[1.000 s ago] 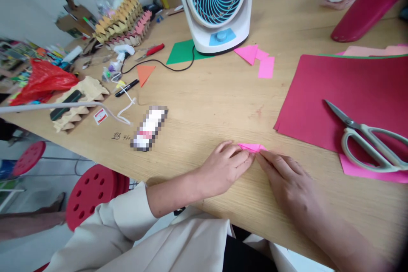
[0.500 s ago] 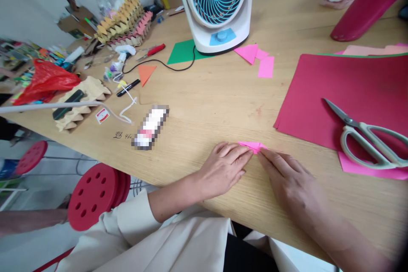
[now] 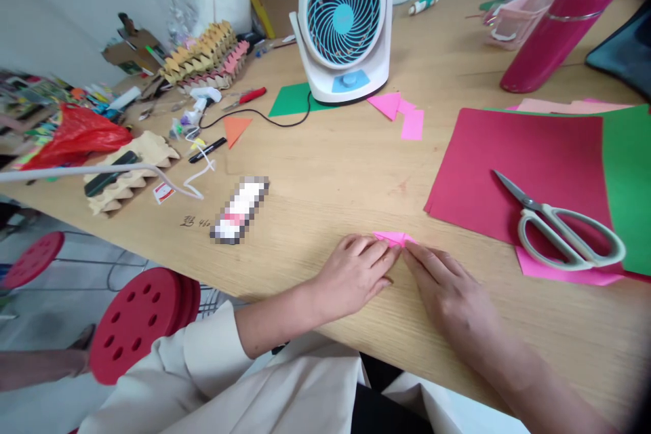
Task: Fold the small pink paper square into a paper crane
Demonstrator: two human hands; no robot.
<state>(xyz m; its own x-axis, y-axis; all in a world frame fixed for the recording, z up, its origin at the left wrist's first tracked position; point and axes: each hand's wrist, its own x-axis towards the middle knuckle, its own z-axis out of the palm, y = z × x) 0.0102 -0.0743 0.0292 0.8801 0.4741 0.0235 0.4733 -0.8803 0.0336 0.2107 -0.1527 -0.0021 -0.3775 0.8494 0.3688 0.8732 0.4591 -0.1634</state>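
Note:
A small folded piece of pink paper (image 3: pixel 392 238) lies on the table between my two hands. My left hand (image 3: pixel 356 272) presses its lower left part with the fingers close together and bent over it. On the right side, my right hand (image 3: pixel 451 295) pinches down on the paper's end, fingertips pressed together. The fingertips of both hands nearly meet and cover part of the folds. Scissors with pale handles (image 3: pixel 569 234) rest to the right of my right hand, on dark red paper sheets (image 3: pixel 529 149).
A white fan (image 3: pixel 346 20) stands at the back, with pink paper scraps (image 3: pixel 411 124) before it. A phone (image 3: pixel 240 210) lies left of my hands. A magenta bottle (image 3: pixel 559 34) leans in view at the back right. Red stools (image 3: pixel 135 325) stand below the table's left edge.
The camera view has tilted up and turned right, showing more of the bottle and a green sheet. Both hands stay at the pink paper, with little visible movement.

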